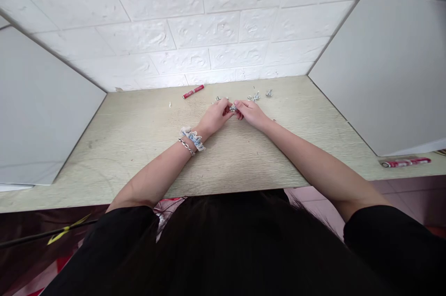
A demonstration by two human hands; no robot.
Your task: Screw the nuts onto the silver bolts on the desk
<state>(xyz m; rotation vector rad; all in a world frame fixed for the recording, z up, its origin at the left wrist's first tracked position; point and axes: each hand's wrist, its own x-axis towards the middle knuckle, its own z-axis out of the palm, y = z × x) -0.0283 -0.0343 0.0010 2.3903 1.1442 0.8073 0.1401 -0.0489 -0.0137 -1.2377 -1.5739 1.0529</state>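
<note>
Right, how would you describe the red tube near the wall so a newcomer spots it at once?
From the white brick wall, drop to the back of the table. There, beyond and left of the left hand, lies a slim red tube. Unlike the other red tube near the table's front right edge, it lies near the wall.

I see a white brick-patterned wall [188, 31] behind a pale wood-grain tabletop [139, 147]. A smooth light-grey panel [42, 115] stands on my left, and a matching grey panel [386, 73] on my right. Below the front edge I get pinkish floor tiles [406, 196]; soft light brightens the wall.
</note>
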